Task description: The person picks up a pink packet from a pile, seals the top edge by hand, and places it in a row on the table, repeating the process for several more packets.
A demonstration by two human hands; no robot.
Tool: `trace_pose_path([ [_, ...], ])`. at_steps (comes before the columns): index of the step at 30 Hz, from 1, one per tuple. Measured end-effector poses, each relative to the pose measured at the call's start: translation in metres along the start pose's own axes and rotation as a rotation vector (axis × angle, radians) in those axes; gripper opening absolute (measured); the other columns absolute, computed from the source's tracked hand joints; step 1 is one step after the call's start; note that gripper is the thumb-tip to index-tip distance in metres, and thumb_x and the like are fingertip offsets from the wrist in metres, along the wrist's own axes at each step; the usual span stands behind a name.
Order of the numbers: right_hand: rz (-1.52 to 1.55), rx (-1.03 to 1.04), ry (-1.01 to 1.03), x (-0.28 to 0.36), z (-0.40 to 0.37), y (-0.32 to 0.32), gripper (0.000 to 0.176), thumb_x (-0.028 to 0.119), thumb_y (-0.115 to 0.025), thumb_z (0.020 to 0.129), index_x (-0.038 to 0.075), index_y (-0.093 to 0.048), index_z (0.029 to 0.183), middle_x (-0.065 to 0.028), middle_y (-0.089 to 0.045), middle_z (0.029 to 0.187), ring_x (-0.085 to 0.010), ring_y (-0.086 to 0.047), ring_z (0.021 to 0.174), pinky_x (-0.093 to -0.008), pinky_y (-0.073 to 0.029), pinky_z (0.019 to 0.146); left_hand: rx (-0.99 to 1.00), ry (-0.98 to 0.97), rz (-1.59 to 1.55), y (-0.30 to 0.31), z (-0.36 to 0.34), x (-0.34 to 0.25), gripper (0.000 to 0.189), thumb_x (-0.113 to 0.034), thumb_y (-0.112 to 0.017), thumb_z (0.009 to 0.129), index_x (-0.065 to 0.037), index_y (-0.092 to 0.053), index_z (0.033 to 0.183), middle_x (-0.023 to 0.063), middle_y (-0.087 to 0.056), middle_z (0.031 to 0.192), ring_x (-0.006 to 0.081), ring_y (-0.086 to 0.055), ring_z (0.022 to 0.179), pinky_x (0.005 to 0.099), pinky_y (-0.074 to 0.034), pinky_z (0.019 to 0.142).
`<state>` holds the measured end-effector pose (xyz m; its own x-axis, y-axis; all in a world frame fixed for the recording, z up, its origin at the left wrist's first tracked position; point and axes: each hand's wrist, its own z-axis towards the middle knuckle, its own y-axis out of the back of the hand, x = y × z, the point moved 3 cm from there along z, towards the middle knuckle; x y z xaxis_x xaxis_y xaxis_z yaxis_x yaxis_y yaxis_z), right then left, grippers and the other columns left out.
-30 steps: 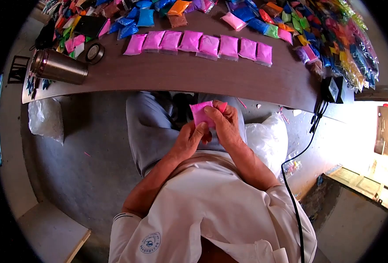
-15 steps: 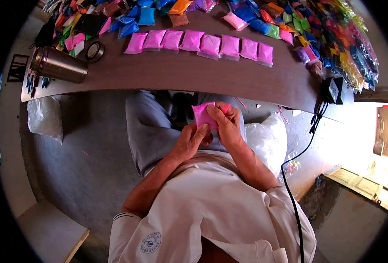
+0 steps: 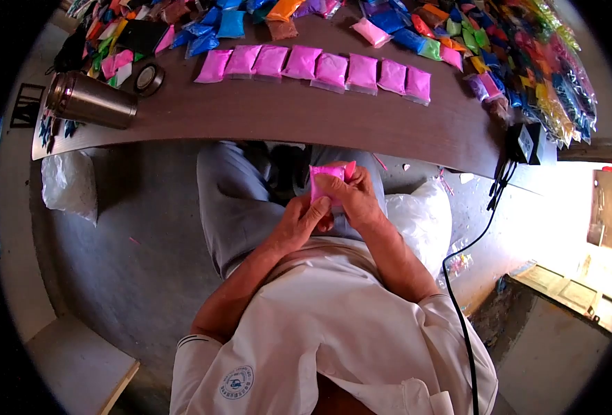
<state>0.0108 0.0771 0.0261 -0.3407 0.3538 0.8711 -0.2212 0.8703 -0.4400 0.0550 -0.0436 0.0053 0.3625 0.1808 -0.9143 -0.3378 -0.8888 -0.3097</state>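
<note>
Over my lap, both hands are on a small pink packet (image 3: 325,170), a soft, filled plastic pouch. My left hand (image 3: 299,223) grips its lower left edge with the thumb on top. My right hand (image 3: 358,200) is closed on the right side, its thumb lying across the packet's face and covering part of it. A small red tip (image 3: 350,168) shows by the right fingers; its kind is unclear. On the brown table (image 3: 285,114) ahead lies a row of several similar pink packets (image 3: 331,69), side by side.
Piles of coloured packets (image 3: 406,41) line the table's far side. A steel flask (image 3: 98,102) lies at the left, near its round lid (image 3: 149,79). A black box (image 3: 527,143) with a cable (image 3: 451,259) sits at the right edge. Plastic bags (image 3: 420,218) rest on the floor.
My right thumb has slid left and down across the pink packet, covering more of its face. The packet has turned slightly and shifted a little right; my left hand keeps its hold.
</note>
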Motion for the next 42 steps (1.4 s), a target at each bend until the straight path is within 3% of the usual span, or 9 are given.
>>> trace_pose_path([
  [3, 0.059, 0.01, -0.105, 0.0, 0.0, -0.001, 0.015, 0.015, -0.064, 0.085, 0.0, -0.06, 0.084, -0.0049, -0.06, 0.066, -0.0121, -0.056, 0.052, -0.0257, -0.045, 0.042, -0.057, 0.011, 0.052, 0.004, 0.001, 0.003, 0.044, -0.042, -0.042, 0.095, -0.002, -0.055, 0.083, 0.0044, -0.058, 0.068, 0.0108, -0.054, 0.062, 0.0252, -0.045, 0.058],
  [5, -0.032, -0.096, -0.099, 0.001, 0.0, 0.0, 0.02, 0.018, -0.069, 0.08, 0.002, -0.063, 0.09, -0.0031, -0.061, 0.074, -0.0109, -0.057, 0.064, -0.0253, -0.046, 0.055, 0.018, 0.057, 0.079, 0.002, 0.0, 0.003, 0.043, -0.04, -0.042, 0.096, -0.002, -0.055, 0.083, 0.004, -0.058, 0.068, 0.0107, -0.054, 0.062, 0.0252, -0.045, 0.058],
  [12, -0.011, -0.093, -0.1, -0.003, 0.0, 0.005, 0.022, 0.019, -0.07, 0.078, 0.004, -0.064, 0.093, -0.0038, -0.061, 0.076, -0.0118, -0.057, 0.066, -0.0256, -0.047, 0.056, 0.019, 0.053, 0.027, -0.001, 0.001, 0.004, 0.043, -0.042, -0.045, 0.095, -0.002, -0.054, 0.081, 0.004, -0.057, 0.068, 0.0106, -0.053, 0.061, 0.025, -0.044, 0.058],
  [14, 0.041, -0.128, -0.098, -0.001, 0.001, 0.002, 0.016, 0.013, -0.065, 0.083, -0.001, -0.062, 0.091, -0.0043, -0.061, 0.07, -0.0111, -0.056, 0.058, -0.0254, -0.046, 0.048, 0.018, 0.056, 0.027, -0.001, 0.001, 0.003, 0.043, -0.043, -0.046, 0.094, -0.002, -0.054, 0.08, 0.0041, -0.057, 0.068, 0.0106, -0.052, 0.06, 0.0252, -0.044, 0.057],
  [18, 0.191, -0.061, -0.19, -0.001, -0.003, 0.012, 0.014, 0.014, -0.064, 0.084, 0.0, -0.062, 0.088, -0.003, -0.06, 0.07, -0.0102, -0.055, 0.059, -0.0246, -0.045, 0.05, -0.005, 0.06, 0.013, 0.003, 0.0, 0.007, 0.043, -0.044, -0.046, 0.094, -0.003, -0.054, 0.08, 0.0041, -0.057, 0.068, 0.0103, -0.051, 0.06, 0.025, -0.043, 0.056],
  [21, -0.052, 0.008, -0.239, -0.013, -0.008, 0.029, 0.012, 0.013, -0.061, 0.085, 0.001, -0.061, 0.083, -0.002, -0.06, 0.071, -0.0092, -0.054, 0.061, -0.0241, -0.044, 0.053, 0.007, 0.084, -0.001, 0.004, -0.002, 0.01, 0.044, -0.044, -0.045, 0.094, -0.004, -0.054, 0.081, 0.0039, -0.057, 0.068, 0.0101, -0.051, 0.06, 0.0246, -0.043, 0.056],
  [26, -0.015, 0.021, -0.023, -0.003, -0.013, 0.021, 0.012, 0.012, -0.06, 0.086, 0.001, -0.061, 0.081, -0.0021, -0.059, 0.071, -0.009, -0.053, 0.06, -0.0246, -0.045, 0.052, 0.011, 0.084, 0.061, -0.003, -0.001, 0.002, 0.044, -0.044, -0.044, 0.094, -0.003, -0.054, 0.082, 0.0035, -0.057, 0.068, 0.0097, -0.051, 0.06, 0.0242, -0.044, 0.057],
  [35, 0.04, 0.059, -0.064, 0.0, -0.007, 0.015, 0.013, 0.011, -0.06, 0.087, -0.001, -0.058, 0.089, -0.0073, -0.06, 0.067, -0.0153, -0.058, 0.052, -0.0278, -0.048, 0.044, 0.061, 0.092, 0.079, -0.007, 0.001, 0.006, 0.044, -0.043, -0.044, 0.095, -0.002, -0.054, 0.082, 0.0039, -0.057, 0.068, 0.0099, -0.052, 0.059, 0.0246, -0.044, 0.056],
  [42, 0.066, -0.073, -0.088, -0.006, -0.006, 0.021, 0.014, 0.014, -0.061, 0.086, 0.0, -0.06, 0.089, -0.0035, -0.061, 0.07, -0.0101, -0.057, 0.06, -0.0258, -0.048, 0.051, -0.026, 0.064, 0.013, -0.001, 0.003, 0.011, 0.044, -0.044, -0.05, 0.092, -0.003, -0.054, 0.077, 0.0021, -0.054, 0.063, 0.0075, -0.049, 0.055, 0.022, -0.041, 0.052],
])
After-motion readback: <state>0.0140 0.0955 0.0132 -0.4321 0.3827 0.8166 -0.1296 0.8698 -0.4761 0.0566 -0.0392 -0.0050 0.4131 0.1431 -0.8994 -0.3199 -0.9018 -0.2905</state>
